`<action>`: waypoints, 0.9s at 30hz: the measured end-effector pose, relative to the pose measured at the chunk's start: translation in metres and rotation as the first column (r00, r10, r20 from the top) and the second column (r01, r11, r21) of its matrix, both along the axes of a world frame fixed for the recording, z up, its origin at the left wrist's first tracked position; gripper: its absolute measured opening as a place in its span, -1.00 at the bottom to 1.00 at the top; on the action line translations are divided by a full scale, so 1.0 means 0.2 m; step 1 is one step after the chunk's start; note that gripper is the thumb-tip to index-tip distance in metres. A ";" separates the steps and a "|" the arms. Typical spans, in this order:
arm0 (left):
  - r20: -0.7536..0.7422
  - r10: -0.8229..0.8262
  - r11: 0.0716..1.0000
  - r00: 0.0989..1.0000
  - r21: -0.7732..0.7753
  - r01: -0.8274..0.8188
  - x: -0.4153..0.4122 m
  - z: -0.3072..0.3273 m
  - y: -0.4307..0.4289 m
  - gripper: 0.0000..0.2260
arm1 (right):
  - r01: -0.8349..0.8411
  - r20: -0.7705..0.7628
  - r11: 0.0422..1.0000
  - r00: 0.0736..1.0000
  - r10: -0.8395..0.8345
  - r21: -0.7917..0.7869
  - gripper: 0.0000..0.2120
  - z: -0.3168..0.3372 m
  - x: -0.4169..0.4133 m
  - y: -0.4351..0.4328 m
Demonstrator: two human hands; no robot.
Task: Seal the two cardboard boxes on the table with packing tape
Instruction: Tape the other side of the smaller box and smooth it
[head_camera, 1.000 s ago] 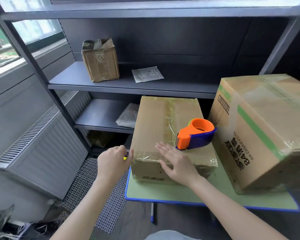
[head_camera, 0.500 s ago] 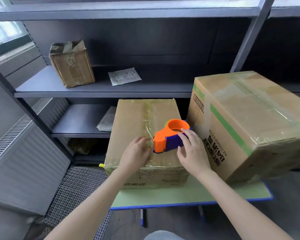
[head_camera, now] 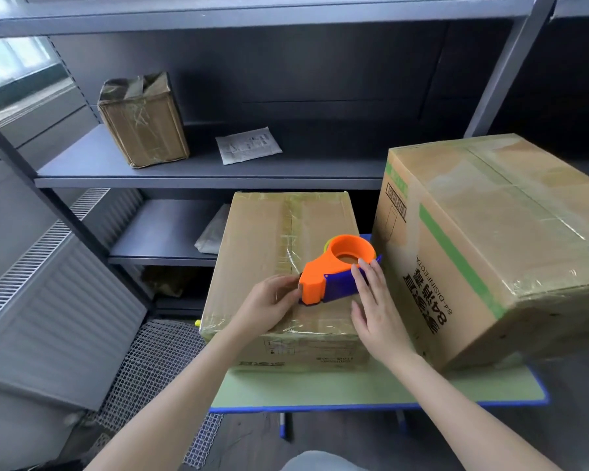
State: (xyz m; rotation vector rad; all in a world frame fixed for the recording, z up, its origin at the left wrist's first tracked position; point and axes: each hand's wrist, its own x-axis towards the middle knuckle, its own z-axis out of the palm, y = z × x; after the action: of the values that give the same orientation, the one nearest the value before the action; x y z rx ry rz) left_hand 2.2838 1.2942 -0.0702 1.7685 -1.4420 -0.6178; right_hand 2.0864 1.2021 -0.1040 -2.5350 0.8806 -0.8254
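Evidently the step in hand was readying the tape for another strip. The tape dispenser [head_camera: 337, 273], orange with a blue body, lay on top of the smaller box [head_camera: 279, 246], toward the 4 o'clock part of its lid. That box stood on the green table [head_camera: 354, 385], with the larger box [head_camera: 490, 253] just beside it at 3 o'clock, sitting askew.

The left hand [head_camera: 269, 304] came in at 9 o'clock of the dispenser. Its fingers were curled and pinched at the orange nose. Whether the loose tape end was between them could not be told.

The right hand [head_camera: 374, 300] lay at 4 o'clock of the dispenser. Its fingers [head_camera: 363, 275] were nearly straight and rested along the blue side up to the ring, with the thumb spread low. It touched the tool but had not closed round it.

Glossy tape already showed along the centre seam and edges of both lids, so the job looked well along, though I could not judge whether either box was finished.

The next move probably called for the right hand to wrap firmly round the blue body while the left drew the tape end free. The end would then need pressing down over an edge at 6 o'clock or 12 o'clock and running straight along the seam.
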 end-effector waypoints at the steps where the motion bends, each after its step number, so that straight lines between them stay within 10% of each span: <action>1: -0.005 -0.003 1.000 1.000 -0.002 0.003 0.00 0.00 0.00 -0.75 | 0.006 0.008 1.000 1.000 -0.006 -0.003 -0.37 0.00 0.00 0.00; 11: -0.061 0.074 0.997 0.995 0.013 -0.073 0.00 -0.02 0.02 -0.71 | 0.032 0.026 0.998 0.999 -0.030 -0.058 -0.38 -0.01 0.00 0.00; 18: 0.178 0.238 0.967 0.955 -0.139 -0.215 -0.02 -0.03 0.00 -0.82 | 0.146 -0.149 0.926 0.967 -0.208 -0.348 -0.45 0.09 0.02 -0.07; 27: 0.257 0.401 0.916 0.880 -0.144 -0.375 0.04 -0.04 0.09 -0.81 | -0.004 -0.271 0.983 0.961 -0.046 -0.181 -0.56 0.18 0.09 -0.17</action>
State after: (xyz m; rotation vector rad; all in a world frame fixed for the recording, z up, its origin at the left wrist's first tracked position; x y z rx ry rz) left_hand 2.2922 1.3119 -0.0792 2.0574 -1.2149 -0.0887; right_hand 2.1047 1.1690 -0.0689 -2.8534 0.9555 -0.5906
